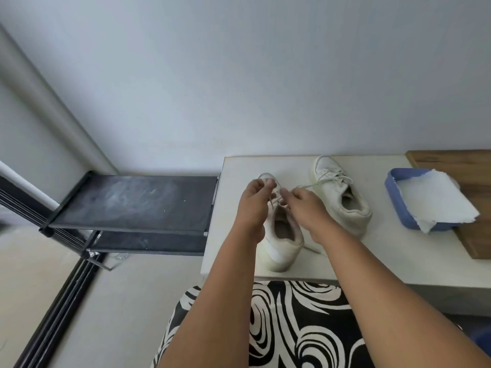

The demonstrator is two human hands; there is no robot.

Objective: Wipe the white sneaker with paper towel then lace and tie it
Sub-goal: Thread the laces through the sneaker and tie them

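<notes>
While pinching lace [276,201] ends, left hand [256,205] and right hand [305,208] over near sneaker [279,245], heel-to-toe axis straight ahead beneath fingertips.

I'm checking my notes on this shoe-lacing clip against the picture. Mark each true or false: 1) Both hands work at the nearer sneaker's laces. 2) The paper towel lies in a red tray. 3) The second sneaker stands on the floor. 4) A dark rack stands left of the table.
1) True: the left hand and right hand pinch the laces of the nearer sneaker.
2) False: the paper towel lies in a blue tray.
3) False: the second sneaker stands on the white table.
4) True: the dark rack.
</notes>
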